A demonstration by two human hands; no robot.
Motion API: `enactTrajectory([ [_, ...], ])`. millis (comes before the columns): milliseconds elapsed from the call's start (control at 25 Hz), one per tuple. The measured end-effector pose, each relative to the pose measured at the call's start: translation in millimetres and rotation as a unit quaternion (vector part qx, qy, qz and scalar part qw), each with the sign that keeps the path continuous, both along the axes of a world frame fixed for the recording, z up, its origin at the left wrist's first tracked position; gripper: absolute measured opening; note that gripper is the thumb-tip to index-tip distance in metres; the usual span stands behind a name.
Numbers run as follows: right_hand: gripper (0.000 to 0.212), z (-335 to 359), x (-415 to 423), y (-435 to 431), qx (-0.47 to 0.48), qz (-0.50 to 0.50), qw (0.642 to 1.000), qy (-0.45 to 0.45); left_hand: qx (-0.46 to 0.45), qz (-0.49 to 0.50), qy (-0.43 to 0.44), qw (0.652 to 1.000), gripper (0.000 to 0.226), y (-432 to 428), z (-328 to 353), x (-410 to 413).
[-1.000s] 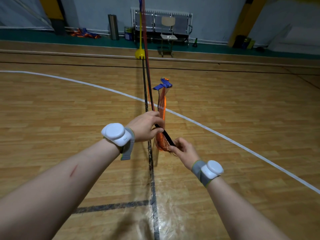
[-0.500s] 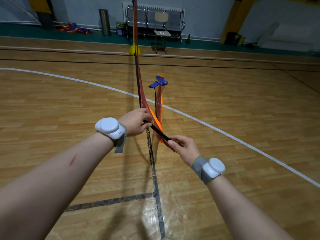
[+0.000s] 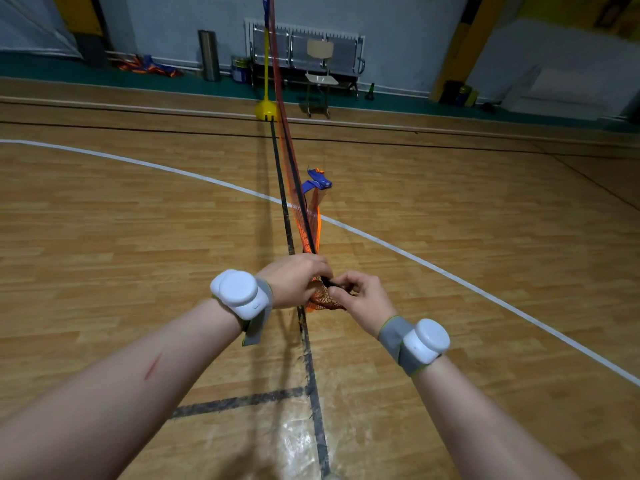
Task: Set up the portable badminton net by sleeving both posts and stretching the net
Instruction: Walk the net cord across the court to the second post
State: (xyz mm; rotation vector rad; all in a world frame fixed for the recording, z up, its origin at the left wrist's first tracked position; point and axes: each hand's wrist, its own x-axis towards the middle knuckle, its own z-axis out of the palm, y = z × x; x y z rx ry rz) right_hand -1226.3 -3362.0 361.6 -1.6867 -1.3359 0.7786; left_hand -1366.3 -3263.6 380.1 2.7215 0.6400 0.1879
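Over the wooden floor [image 3: 138, 271], the left hand [image 3: 296, 284] has its grip clamped on the bunched orange net [image 3: 320, 299], the right hand [image 3: 363, 301] pinching its black band [image 3: 306, 220] alongside. Beyond, the net runs to the upright yellow post [image 3: 266, 64] near a chair [image 3: 321, 79].

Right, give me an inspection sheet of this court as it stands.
surface: wooden floor with white and black lines.
job's things: orange net runs bunched from the hands to the far yellow post; a blue strap shows on a fold of it.
clutter: orange-blue heap by the wall.
grips: left hand curled round the net end; right hand pinching its black band.
cables: nothing seen.
surroundings: chair, metal bench and bin along the wall.
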Motion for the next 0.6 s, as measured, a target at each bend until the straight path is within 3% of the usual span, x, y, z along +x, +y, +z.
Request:
enactTrajectory([
  [120,0.027,-13,-5,1,0.02,-0.016,1.0,0.0,-0.005,0.032,0.007,0.999,0.018,2,3,-14],
  [240,0.023,-26,-10,2,-0.004,-0.004,1.0,0.011,0.01,0.036,0.019,0.999,0.017,-2,3,-22],
  [400,0.019,-43,-7,-9,-0.046,0.012,0.999,0.026,0.009,0.059,-0.032,0.998,0.017,-1,9,-40],
  [520,0.003,-51,-8,-23,-0.055,-0.001,0.996,0.064,0.008,0.077,-0.059,0.995,0.016,6,18,-54],
  [600,0.016,-46,-19,-20,-0.037,-0.003,0.997,0.066,0.015,0.068,-0.052,0.996,0.016,4,22,-57],
])
